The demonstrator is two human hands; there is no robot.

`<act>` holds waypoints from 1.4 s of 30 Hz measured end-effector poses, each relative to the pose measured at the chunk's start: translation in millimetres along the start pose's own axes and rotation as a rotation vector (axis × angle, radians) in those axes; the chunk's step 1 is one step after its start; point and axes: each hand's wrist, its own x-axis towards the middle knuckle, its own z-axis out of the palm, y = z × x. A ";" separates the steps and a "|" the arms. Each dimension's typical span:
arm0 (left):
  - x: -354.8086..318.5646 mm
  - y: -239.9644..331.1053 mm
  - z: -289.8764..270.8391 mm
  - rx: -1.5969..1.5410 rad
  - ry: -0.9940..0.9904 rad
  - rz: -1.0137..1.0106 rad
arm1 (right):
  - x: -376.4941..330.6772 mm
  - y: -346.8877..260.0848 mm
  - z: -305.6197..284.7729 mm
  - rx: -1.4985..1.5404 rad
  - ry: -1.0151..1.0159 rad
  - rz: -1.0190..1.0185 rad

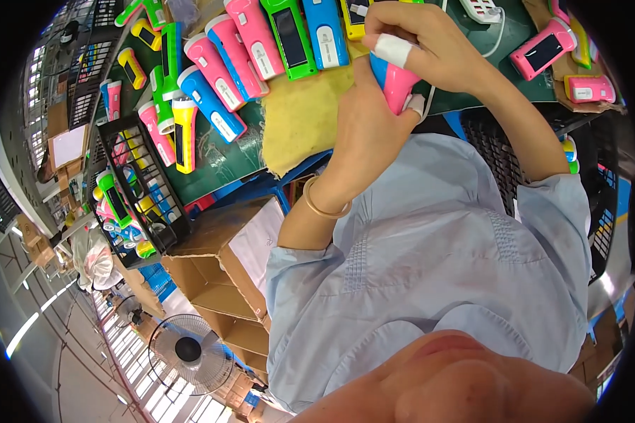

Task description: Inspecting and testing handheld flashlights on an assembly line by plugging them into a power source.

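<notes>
I see two bare hands meeting over the near edge of a green desk (504, 35), both on one pink and blue plastic flashlight (396, 83). My left hand (365, 134) comes up from below, wearing a thin gold bangle (322, 204) at the wrist, and its fingers are wrapped shut around the flashlight's lower body. My right hand (420, 42) comes in from the right and closes over the flashlight's top end; white tape is bound around one of its fingers (393, 48). The flashlight stands roughly upright between the two palms, just above the desk edge.

Just beside the hands, a yellow cloth pad (300, 116) lies on the desk, overhanging its near edge. Along the far side of the desk lies a row of plastic flashlights in pink, blue, green and yellow (261, 42). Two more pink flashlights (543, 48) lie toward the desk's right end. At the desk's left end sits a black wire crate (137, 187) filled with more flashlights. Open cardboard boxes (222, 282) stand below the near edge.
</notes>
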 end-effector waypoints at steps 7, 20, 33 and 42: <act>-9.2 -9.7 5.3 -0.151 -0.103 -0.007 | -5.2 24.4 19.3 0.444 0.023 -0.393; 3.0 -11.7 10.5 0.127 -0.010 0.039 | -7.2 21.5 14.0 0.051 0.070 -0.207; 12.5 -22.9 0.5 -0.512 -0.083 0.242 | -131.2 64.0 -49.2 0.774 0.810 0.176; 6.5 -25.9 3.4 -0.106 0.153 0.609 | -48.2 -30.6 9.5 0.090 0.442 -0.361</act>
